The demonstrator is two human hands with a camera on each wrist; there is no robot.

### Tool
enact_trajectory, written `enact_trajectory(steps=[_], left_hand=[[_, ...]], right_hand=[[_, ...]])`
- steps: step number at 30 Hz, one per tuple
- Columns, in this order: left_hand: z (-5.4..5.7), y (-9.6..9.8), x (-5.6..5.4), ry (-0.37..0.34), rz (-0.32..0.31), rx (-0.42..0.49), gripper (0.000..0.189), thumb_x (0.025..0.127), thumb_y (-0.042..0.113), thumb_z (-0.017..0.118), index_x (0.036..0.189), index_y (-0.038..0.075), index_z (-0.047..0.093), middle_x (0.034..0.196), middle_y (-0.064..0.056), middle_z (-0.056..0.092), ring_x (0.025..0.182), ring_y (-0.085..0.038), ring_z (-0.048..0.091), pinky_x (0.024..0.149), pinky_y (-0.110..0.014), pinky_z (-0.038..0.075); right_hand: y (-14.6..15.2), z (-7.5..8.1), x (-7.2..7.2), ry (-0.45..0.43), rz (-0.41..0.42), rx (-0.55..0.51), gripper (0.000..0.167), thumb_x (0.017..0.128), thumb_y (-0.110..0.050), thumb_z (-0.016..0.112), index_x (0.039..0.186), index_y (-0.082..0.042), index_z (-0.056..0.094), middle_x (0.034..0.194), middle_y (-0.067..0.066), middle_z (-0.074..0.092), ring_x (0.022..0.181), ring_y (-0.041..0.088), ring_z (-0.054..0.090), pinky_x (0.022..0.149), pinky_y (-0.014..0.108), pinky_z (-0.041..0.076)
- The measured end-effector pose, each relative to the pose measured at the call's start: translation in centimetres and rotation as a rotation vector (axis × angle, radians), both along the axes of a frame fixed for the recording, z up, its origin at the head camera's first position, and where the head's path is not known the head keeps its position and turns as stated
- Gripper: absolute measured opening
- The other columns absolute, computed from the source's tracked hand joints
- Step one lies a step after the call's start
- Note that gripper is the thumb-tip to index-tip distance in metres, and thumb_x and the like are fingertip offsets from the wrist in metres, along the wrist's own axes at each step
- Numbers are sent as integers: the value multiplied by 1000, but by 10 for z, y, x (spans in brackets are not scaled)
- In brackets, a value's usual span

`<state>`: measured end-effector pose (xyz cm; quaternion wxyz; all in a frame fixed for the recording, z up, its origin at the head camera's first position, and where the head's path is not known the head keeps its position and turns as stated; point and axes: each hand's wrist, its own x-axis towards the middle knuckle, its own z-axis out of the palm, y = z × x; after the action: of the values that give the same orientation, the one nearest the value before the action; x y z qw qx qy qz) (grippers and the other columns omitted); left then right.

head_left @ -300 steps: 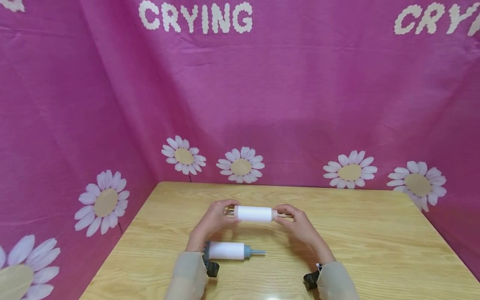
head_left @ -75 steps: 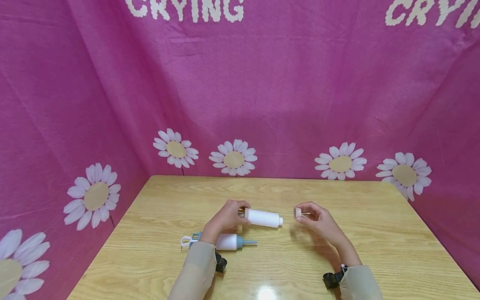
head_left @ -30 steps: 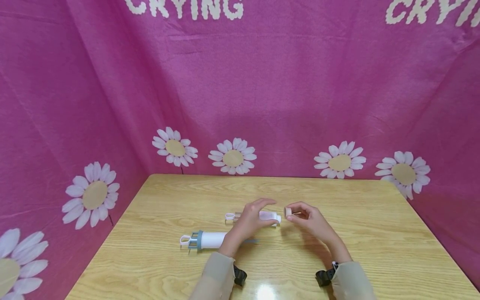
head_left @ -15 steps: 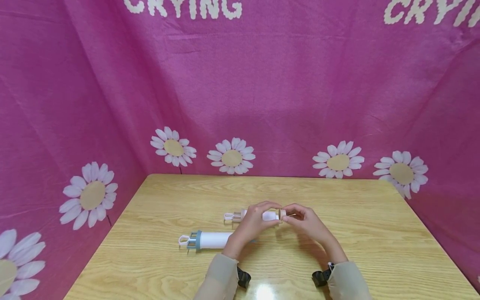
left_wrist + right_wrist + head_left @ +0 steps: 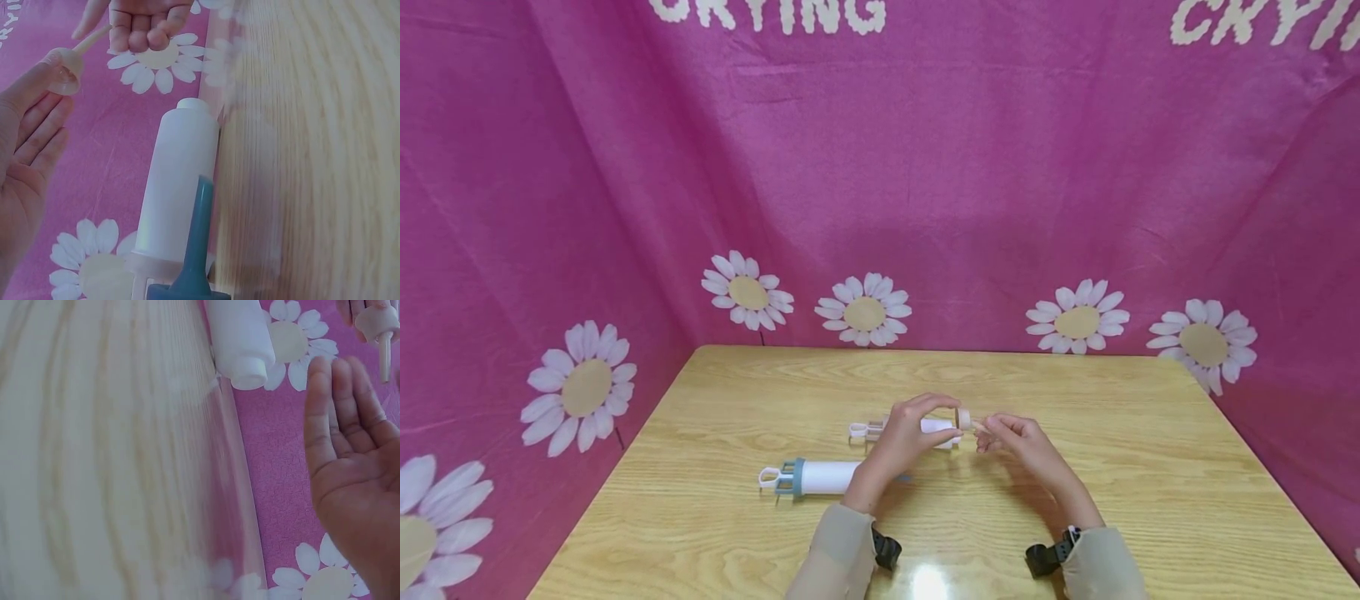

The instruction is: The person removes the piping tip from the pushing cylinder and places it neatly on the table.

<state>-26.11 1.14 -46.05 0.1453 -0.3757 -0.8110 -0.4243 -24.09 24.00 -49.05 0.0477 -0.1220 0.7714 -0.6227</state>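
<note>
My left hand (image 5: 898,442) pinches a beige nozzle cap (image 5: 964,419) by its wide end, between thumb and fingers. The cap's narrow spout points right, toward my right hand (image 5: 1026,450). In the right wrist view the fingers (image 5: 356,406) of that hand are nearly straight, and the spout's tip stands just beyond them. A white syringe-like tube (image 5: 178,175) with a beige collar and a pull-ring plunger lies on the table, its short neck bare. My left hand covers part of it in the head view. Nearer me lies a second white tube (image 5: 827,478) with teal fittings and a teal spout (image 5: 199,237).
The wooden table (image 5: 760,550) has its back edge against a pink curtain (image 5: 955,208) printed with white daisies. Black wrist cameras sit at both cuffs.
The white tube was let go and lies on the table. The beige nozzle cap passed from my right hand to my left. My right fingers have slid off its wide end toward the spout's tip.
</note>
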Motion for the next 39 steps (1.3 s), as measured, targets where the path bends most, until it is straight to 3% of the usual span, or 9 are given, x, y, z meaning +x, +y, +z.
enact_trajectory(steps=[5,15,21,34,39], left_hand=[[0,-1,0,-22,-1,2,37,83,17,78,117,7,69,117,-6,72,113,-20,67,95,-29,55],[-5,-4,3,-43,8,-60,33,84,23,76,115,10,70,117,-5,72,112,-18,67,97,-24,53],[-7,-5,2,-4,-3,-60,32,82,23,78,110,9,73,110,-5,75,105,-16,70,94,-22,54],[-9,-10,-2,113,-41,30,34,77,21,81,107,6,76,103,-8,77,99,-18,73,90,-19,55],[-9,-10,-2,143,-43,47,35,75,21,82,106,5,76,102,-8,77,97,-19,74,88,-18,55]], right_hand=[[1,-2,0,44,40,-9,38,104,-23,49,100,13,58,81,-8,66,75,8,66,76,31,57],[-7,-2,1,85,67,3,39,103,-23,51,97,15,56,76,-6,64,72,10,62,72,36,56],[-10,-1,0,98,96,4,38,103,-22,50,94,14,59,76,-8,63,72,5,60,70,29,54],[-12,0,0,116,133,-35,33,105,-20,46,92,8,60,79,-8,65,73,6,63,73,30,57],[-17,2,0,98,83,-17,34,106,-22,42,104,7,60,88,-10,67,82,6,66,82,32,57]])
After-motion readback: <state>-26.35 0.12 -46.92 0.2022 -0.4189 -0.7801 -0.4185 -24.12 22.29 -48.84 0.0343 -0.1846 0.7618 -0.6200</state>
